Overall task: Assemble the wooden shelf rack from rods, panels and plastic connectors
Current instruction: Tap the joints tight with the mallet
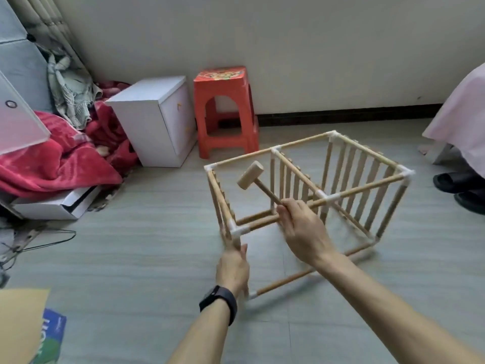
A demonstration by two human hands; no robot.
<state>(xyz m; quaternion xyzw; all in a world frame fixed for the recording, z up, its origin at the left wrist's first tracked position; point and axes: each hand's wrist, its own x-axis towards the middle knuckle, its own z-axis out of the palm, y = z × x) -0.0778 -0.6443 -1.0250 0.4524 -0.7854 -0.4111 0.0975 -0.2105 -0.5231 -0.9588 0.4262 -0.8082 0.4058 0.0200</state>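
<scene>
The wooden shelf rack (338, 166) lies on its side on the floor, a box of round rods, slatted panels and white plastic connectors (237, 230). My left hand (232, 269) grips the near vertical rod just below the near-left corner connector. My right hand (301, 229) holds the handle of a small wooden mallet (250, 175). The mallet head is raised above the open left half of the frame. A dark band sits on my left wrist.
An orange plastic stool (225, 111) and a white cabinet (154, 119) stand against the wall behind the rack. Red blankets (52, 158) pile up at left over a white box. Black slippers (462, 190) sit at right. A cardboard sheet (21, 324) lies near left.
</scene>
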